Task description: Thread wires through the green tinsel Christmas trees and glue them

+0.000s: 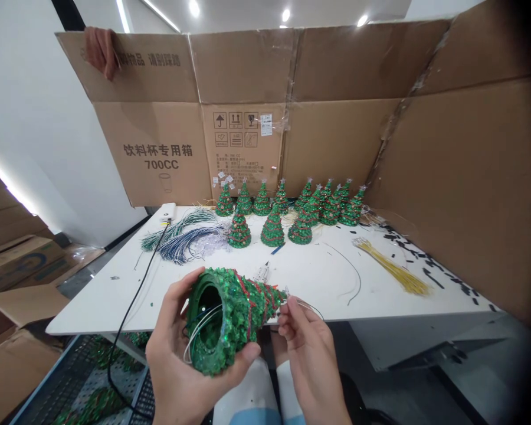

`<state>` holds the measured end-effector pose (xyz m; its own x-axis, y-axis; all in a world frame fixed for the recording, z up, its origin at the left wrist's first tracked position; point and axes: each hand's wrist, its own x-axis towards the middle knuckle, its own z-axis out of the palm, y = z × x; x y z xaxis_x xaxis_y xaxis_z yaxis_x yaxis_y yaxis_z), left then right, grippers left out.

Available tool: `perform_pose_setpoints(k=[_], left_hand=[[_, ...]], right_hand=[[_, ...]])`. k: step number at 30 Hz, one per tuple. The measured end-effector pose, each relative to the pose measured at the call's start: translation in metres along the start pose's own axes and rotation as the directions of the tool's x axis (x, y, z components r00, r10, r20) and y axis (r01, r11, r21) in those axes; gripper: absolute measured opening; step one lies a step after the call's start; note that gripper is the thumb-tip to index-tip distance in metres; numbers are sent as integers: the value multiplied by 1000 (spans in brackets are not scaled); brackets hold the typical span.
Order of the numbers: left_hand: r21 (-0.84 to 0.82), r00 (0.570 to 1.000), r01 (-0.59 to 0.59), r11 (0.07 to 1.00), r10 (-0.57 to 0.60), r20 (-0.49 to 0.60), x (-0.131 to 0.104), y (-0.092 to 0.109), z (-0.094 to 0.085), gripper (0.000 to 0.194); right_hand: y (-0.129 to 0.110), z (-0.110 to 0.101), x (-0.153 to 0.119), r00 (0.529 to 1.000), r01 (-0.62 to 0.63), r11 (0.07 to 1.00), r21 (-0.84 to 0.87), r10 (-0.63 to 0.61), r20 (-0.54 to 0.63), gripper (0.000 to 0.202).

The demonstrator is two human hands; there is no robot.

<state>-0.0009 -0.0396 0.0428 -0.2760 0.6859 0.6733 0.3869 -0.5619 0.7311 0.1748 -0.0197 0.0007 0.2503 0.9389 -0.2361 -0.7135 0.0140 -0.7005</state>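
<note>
A miniature green Christmas tree [248, 304] with red garland lies tilted on its side above the table's front edge, its hollow base facing left. My left hand [190, 360] is wrapped round the base. White and dark thin wires [200, 326] loop out of the opening. My right hand [307, 342] pinches the tree's narrow tip, where a small pale piece [286, 291] shows. Thin wire [312, 308] also trails behind the right fingers; whether they grip it too is hidden. Behind the tree lies a white pen-like tool [262, 273].
Several finished-looking trees [272, 227] stand at the back of the white table [128, 301]. Green and blue wire bundles [181, 239] lie left, a yellow wire bundle [393, 268] right, beside black scraps [425, 260]. Cardboard [243, 71] walls the back. A black cable [137, 295] hangs over the left edge.
</note>
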Motion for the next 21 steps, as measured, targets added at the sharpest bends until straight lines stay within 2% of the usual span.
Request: perform_pose_setpoints(k=[8, 14, 18, 21], left_hand=[[38, 995, -99, 994, 98, 33, 1, -2, -1, 94], [60, 983, -180, 982, 176, 59, 2, 4, 4, 98], [74, 987, -162, 984, 161, 24, 1, 8, 9, 92], [74, 988, -153, 985, 151, 37, 0, 6, 10, 93]], right_hand=[[2, 1, -1, 997, -78, 997, 28, 78, 9, 44], [3, 3, 0, 1000, 2, 1000, 26, -2, -6, 43], [3, 3, 0, 1000, 4, 1000, 20, -4, -8, 41], [4, 1, 2, 999, -14, 999, 35, 15, -33, 42]])
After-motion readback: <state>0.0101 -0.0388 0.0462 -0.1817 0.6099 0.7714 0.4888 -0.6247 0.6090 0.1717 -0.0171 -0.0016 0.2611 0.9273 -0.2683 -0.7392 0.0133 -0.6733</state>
